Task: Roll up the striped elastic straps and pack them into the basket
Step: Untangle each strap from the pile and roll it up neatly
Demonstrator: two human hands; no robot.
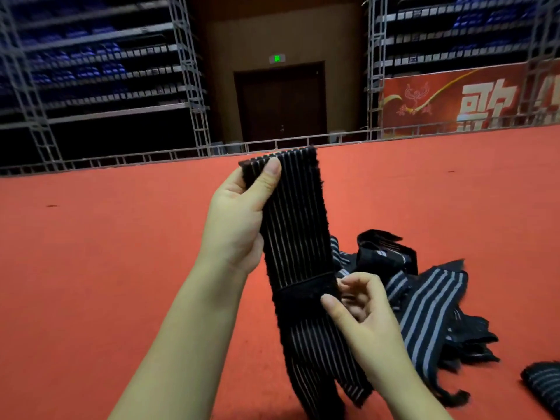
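Observation:
I hold a black elastic strap with thin pale stripes (295,225) upright in front of me. My left hand (239,219) grips its top end, thumb pressed over the upper edge. My right hand (359,310) pinches the strap's right edge lower down, at a plain black band across it. The strap's tail hangs down past my wrists. A loose heap of more striped straps (424,301) lies on the red floor to the right. No basket is in view.
Red carpet (106,268) covers the floor all around. A rolled or bunched strap (542,386) lies at the far right edge. A metal truss rail (181,156) borders the carpet at the back, with dark seating racks and a door behind.

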